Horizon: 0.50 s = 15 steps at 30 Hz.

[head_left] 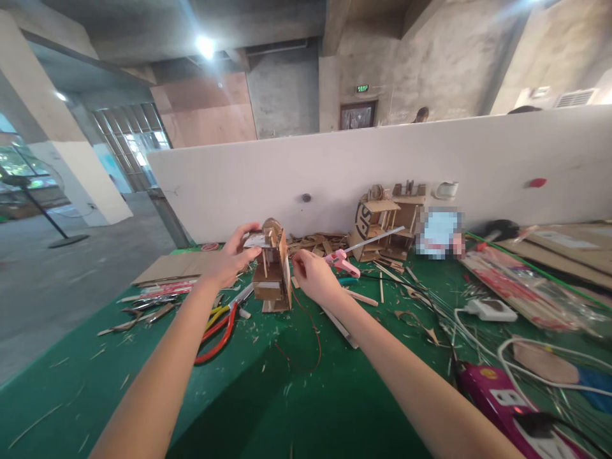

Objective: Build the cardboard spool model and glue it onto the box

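A small cardboard model (pixel 268 290) with open shelves and a round piece on top stands upright on the green table. My left hand (pixel 234 258) grips its upper left side, thumb and fingers around the whitish top panel. My right hand (pixel 313 274) is closed just beside the model's right wall; its fingertips are pressed together, and what they hold is too small to make out. A thin red wire (pixel 319 338) hangs from the model's right side onto the table. Left of the model lie scissors (pixel 228 335) with red-orange handles. Behind my right hand is a pink glue gun (pixel 343 261) with a glue stick.
Two similar cardboard models (pixel 375 223) stand at the back by the white partition (pixel 239 175). Cardboard scraps (pixel 315 243) lie along it. To the right are a white plug adapter (pixel 492 310), a purple power strip (pixel 497 401), cables and plastic-wrapped packs (pixel 526 287). Flat cardboard (pixel 174 266) lies left.
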Tool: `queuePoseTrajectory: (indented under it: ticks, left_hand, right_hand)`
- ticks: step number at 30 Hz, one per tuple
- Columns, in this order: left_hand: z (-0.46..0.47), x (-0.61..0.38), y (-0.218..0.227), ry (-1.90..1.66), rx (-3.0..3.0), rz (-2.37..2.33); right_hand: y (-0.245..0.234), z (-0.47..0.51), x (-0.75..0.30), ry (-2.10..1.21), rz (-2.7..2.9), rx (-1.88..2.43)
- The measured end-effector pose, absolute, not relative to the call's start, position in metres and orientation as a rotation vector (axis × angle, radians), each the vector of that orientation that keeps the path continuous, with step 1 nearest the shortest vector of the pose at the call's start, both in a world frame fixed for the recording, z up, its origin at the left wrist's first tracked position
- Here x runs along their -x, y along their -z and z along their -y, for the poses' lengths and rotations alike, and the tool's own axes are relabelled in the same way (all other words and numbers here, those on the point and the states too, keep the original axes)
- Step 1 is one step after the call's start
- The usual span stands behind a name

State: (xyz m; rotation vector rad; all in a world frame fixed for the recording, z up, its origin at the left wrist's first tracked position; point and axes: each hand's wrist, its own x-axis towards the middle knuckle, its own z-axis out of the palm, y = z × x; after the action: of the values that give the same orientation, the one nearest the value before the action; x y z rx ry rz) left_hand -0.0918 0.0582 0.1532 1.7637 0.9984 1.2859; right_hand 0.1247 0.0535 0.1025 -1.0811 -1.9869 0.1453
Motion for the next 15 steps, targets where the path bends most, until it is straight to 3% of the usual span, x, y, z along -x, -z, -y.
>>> queuePoseTrajectory:
  ticks: [15]
  left_hand:
    - [-0.058,0.089,-0.154,-1.32,-1.688,-0.925]
  right_hand:
    - [-0.086,-0.046,-0.131,-0.132,2.065,1.156]
